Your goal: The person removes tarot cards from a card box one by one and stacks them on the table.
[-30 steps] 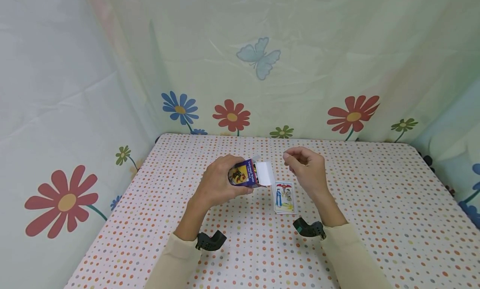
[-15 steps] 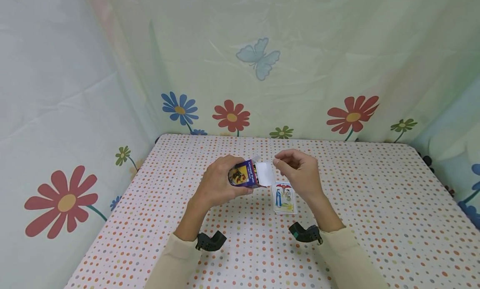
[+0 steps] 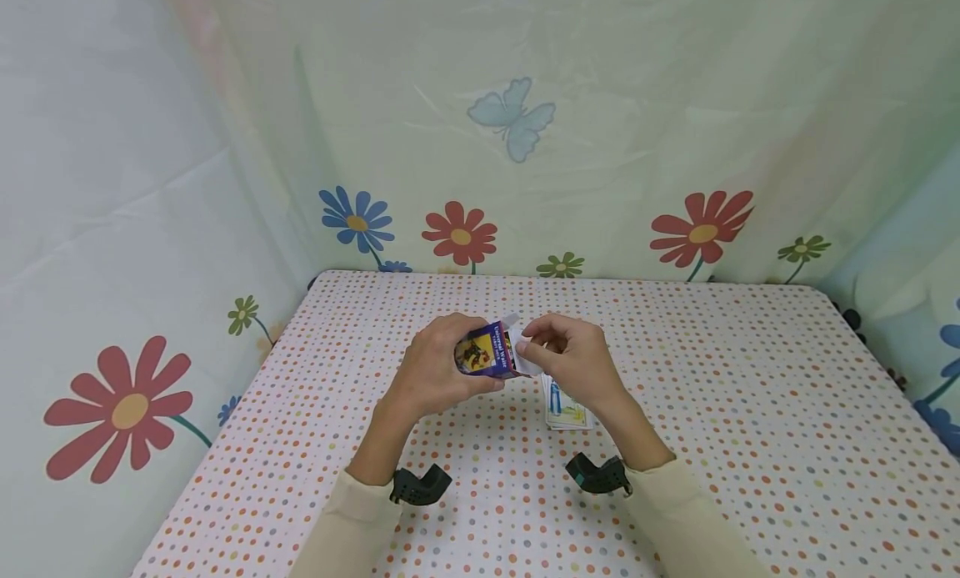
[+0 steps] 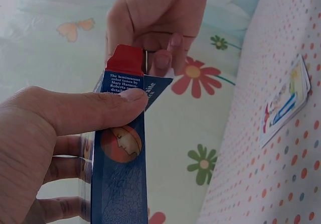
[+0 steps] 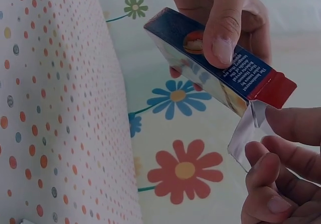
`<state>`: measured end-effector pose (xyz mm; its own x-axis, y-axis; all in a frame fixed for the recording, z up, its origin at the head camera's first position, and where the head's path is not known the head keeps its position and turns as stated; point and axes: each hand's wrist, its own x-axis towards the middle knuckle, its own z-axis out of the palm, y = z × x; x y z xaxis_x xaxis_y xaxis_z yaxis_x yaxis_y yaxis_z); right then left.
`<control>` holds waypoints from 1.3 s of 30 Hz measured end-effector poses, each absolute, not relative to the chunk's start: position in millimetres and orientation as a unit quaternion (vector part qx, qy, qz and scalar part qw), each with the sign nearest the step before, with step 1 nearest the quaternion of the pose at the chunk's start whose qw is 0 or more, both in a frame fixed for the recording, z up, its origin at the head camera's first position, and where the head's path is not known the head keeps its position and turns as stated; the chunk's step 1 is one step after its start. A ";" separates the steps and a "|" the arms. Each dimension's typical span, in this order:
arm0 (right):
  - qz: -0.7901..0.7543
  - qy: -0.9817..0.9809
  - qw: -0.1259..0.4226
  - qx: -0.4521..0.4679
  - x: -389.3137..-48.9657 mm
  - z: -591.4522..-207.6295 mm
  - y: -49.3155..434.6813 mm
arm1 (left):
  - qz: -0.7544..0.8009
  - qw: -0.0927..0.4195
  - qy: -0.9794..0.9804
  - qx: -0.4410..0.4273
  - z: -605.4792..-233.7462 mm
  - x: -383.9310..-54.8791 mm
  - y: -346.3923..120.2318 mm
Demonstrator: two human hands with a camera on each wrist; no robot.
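A dark blue tarot card box (image 3: 480, 351) is held in my left hand (image 3: 432, 368), thumb on its narrow side and fingers round the back. Its end stands open towards the right, with a red side tab (image 5: 276, 89) and a white-lined flap (image 5: 242, 136) folded out. At that opening is my right hand (image 3: 573, 359), its thumb and fingertips by the flap and the box mouth. Whether they pinch a card or the flap cannot be told. A small stack of picture cards (image 3: 564, 409) lies on the table below, partly covered by the right hand in the head view.
The table has a polka-dotted cloth (image 3: 480, 511). Behind and beside it hang pale curtains (image 3: 390, 103) printed with flowers and a butterfly. Each wrist wears a black camera mount, one on the left (image 3: 422, 485) and one on the right (image 3: 597, 473).
My right hand has moved left and slightly down, from above the card stack to the box's opening. The left hand and box have stayed nearly still.
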<state>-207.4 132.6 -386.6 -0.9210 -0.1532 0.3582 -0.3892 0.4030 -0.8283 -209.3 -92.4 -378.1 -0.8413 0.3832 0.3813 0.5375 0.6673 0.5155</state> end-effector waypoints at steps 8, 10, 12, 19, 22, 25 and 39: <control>0.504 -0.843 0.102 0.161 -203.7 -388.6 122.6 | -0.319 0.124 -0.904 -0.257 -379.1 -209.8 -93.6; 0.503 -0.844 0.099 0.158 -203.1 -389.4 120.2 | -0.316 0.124 -0.905 -0.255 -378.9 -209.7 -93.9; 0.503 -0.844 0.099 0.157 -202.7 -389.9 118.3 | -0.316 0.124 -0.906 -0.253 -378.4 -209.5 -94.1; 0.513 -0.838 0.100 0.155 -203.1 -392.2 114.8 | -0.318 0.129 -0.904 -0.253 -378.5 -210.2 -94.4; 0.520 -0.834 0.098 0.153 -203.4 -394.2 113.4 | -0.317 0.132 -0.904 -0.255 -379.4 -210.9 -94.9; 0.527 -0.832 0.087 0.153 -203.5 -395.7 111.5 | -0.311 0.134 -0.906 -0.256 -379.6 -210.7 -95.8; 0.560 -0.817 0.045 0.131 -200.6 -391.7 108.6 | -0.314 0.126 -0.905 -0.259 -378.9 -211.3 -96.4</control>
